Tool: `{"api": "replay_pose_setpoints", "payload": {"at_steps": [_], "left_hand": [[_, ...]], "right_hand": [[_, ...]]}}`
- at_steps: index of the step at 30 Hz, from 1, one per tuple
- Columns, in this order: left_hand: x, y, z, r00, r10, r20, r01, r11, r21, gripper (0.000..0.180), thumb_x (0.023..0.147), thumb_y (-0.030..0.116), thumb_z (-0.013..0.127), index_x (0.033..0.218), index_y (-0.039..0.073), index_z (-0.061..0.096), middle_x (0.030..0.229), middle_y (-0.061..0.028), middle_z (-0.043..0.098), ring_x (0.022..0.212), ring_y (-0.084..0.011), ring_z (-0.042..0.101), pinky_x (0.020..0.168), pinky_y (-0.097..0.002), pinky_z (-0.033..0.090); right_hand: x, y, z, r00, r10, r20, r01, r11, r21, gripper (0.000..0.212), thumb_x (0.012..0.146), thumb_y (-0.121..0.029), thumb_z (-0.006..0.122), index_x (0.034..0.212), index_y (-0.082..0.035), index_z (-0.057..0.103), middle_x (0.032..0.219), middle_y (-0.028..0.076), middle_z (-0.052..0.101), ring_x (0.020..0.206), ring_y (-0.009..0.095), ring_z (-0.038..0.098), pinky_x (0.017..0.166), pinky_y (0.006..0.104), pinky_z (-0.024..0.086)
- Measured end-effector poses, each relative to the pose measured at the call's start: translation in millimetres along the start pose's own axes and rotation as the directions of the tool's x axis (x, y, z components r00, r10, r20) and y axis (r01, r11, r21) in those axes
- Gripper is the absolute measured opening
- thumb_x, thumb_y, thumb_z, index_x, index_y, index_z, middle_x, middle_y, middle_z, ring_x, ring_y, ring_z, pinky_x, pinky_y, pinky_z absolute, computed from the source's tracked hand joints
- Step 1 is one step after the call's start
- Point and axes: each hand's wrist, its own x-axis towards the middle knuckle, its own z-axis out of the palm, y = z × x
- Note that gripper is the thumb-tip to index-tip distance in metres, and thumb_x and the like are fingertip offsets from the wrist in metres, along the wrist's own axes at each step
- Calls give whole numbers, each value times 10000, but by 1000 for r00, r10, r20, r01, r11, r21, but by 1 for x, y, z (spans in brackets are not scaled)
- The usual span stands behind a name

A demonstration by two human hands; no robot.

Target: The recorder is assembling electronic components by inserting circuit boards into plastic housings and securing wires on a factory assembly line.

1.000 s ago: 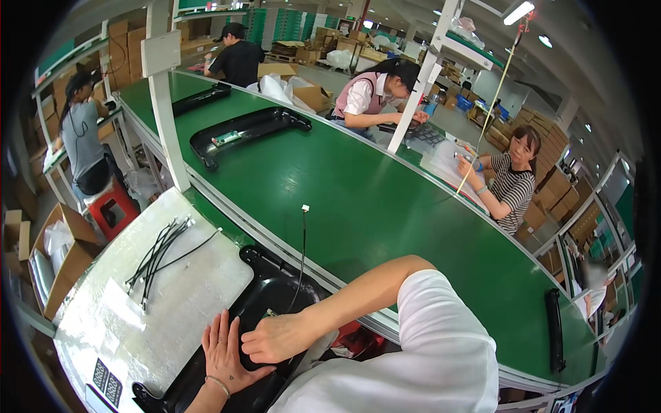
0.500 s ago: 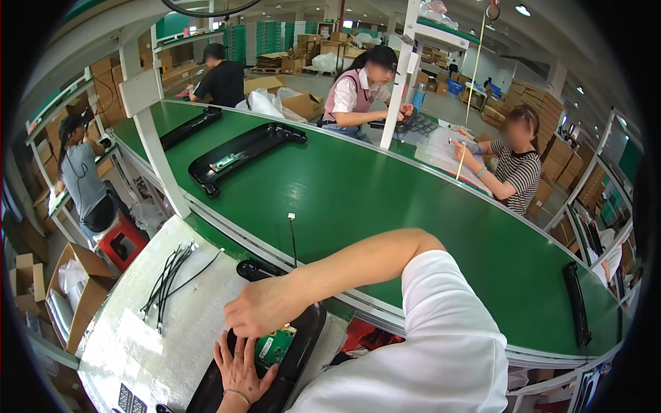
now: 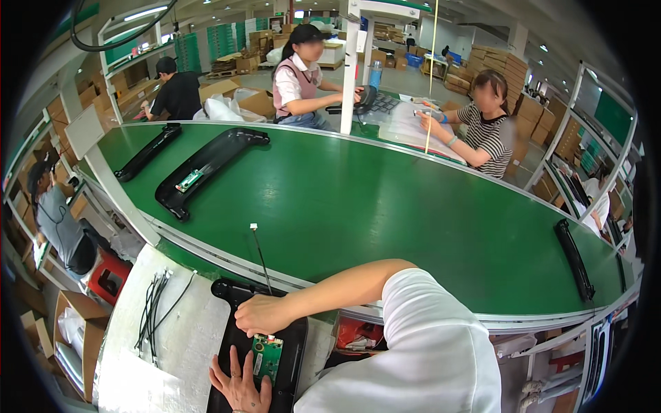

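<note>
A long black plastic housing (image 3: 292,358) lies on the near work table, with a green circuit board (image 3: 268,361) set in it. My left hand (image 3: 242,387) rests palm down over the housing, fingers spread, just left of the board. Past the board's far end, my right hand (image 3: 265,314) is closed in a pinch. From behind that hand a thin black cable (image 3: 261,256) with a white connector at its tip sticks up over the belt's edge. The pinched end of the cable is hidden by the fingers.
Several black cables (image 3: 153,310) lie on the pale table mat (image 3: 124,344) at left. The green conveyor belt (image 3: 330,199) carries a black housing with a board (image 3: 213,165) and other black bars (image 3: 573,261). Two people sit across it. A red bin (image 3: 358,334) is beside my right arm.
The whole view has shifted. My right hand has drawn away from the left fingers toward the housing's far end, uncovering more of the board. The left hand stays spread on the housing.
</note>
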Motion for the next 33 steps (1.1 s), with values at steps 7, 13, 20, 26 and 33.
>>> {"api": "replay_pose_setpoints", "payload": {"at_steps": [7,13,20,26,33], "left_hand": [[3,4,5,1000,-21,18,21,1000,-3,608,824,400,547,1386,188,456,1506,-94,314,1377,-467,171,1096,-631,86],[4,0,4,999,37,-28,-34,994,101,607,849,359,542,1424,201,428,1496,-106,341,1350,-456,247,1096,-597,186],[3,3,-7,998,-57,32,61,985,-159,548,784,309,581,1322,222,526,1489,-119,328,1372,-505,136,1079,-665,61],[3,-1,-29,999,-28,31,36,958,-284,609,795,238,636,1380,221,466,1492,-144,307,1383,-471,155,1094,-643,112],[-14,-81,-142,955,-111,-276,-27,893,-450,574,834,154,613,1382,90,455,1429,-139,443,1349,-319,380,1104,-424,309]], "right_hand": [[2,6,-7,956,242,165,-269,950,162,155,742,-193,719,722,-58,646,761,96,640,812,300,637,697,444,491],[-1,-1,-9,942,291,170,-310,946,96,201,760,-206,708,842,-42,626,911,109,627,895,304,614,723,423,484],[-37,-85,-17,987,-142,73,139,989,42,435,771,-347,694,1038,-19,591,1154,128,555,1163,279,486,926,388,437],[-76,-94,3,968,-238,74,249,942,-227,242,751,-251,682,878,-52,630,1115,91,646,1087,243,600,919,389,486],[-75,-77,-92,988,-71,-138,22,945,-325,179,714,-161,732,827,-67,631,910,52,665,892,240,640,796,379,502]]}}
